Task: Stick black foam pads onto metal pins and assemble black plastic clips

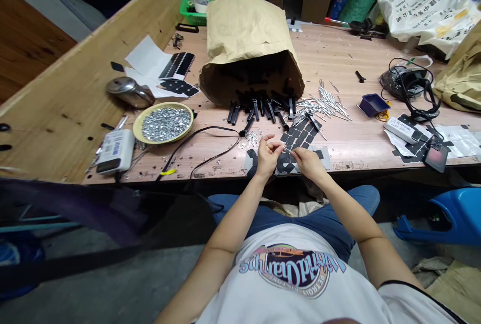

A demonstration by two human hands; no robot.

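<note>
Pin (pixel 288 149) — thin, faint, ends hidden

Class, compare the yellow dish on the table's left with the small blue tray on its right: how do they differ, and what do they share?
The yellow dish is round; the blue tray is rectangular. The dish is wider and shallower than the tray. The dish holds silvery bits; the tray shows none. Both sit on the wooden table, either side of the left hand and right hand, which pinch a thin pin.
</note>
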